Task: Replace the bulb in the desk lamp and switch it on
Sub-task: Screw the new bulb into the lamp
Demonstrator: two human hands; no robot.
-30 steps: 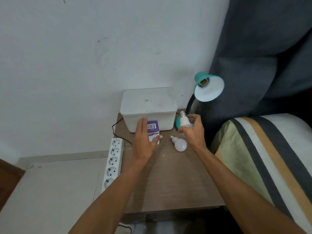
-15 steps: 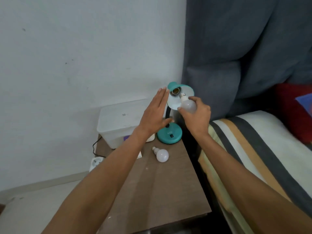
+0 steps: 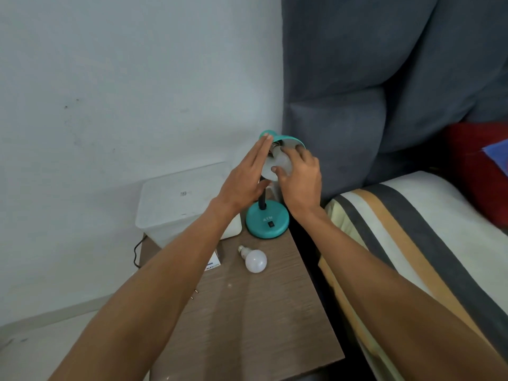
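A teal desk lamp stands on its round base point(image 3: 267, 221) at the back of the wooden bedside table point(image 3: 261, 320), with a black rocker switch on the base. My right hand point(image 3: 298, 177) grips a white bulb point(image 3: 281, 160) and holds its screw end at the socket inside the teal shade point(image 3: 295, 141). My left hand point(image 3: 247, 174) is flat with fingers extended, resting against the shade's left side. A second white bulb point(image 3: 254, 259) lies loose on the table in front of the base.
A white lidded plastic box point(image 3: 181, 199) sits against the wall left of the lamp. A small bulb carton point(image 3: 214, 264) shows under my left forearm. A black cable point(image 3: 136, 253) hangs off the table's left edge. A striped bed point(image 3: 412, 243) and grey headboard adjoin on the right.
My right hand lifted the bulb from the table up into the shade, to the socket. My left hand rose from the carton to the shade. The view swung right.
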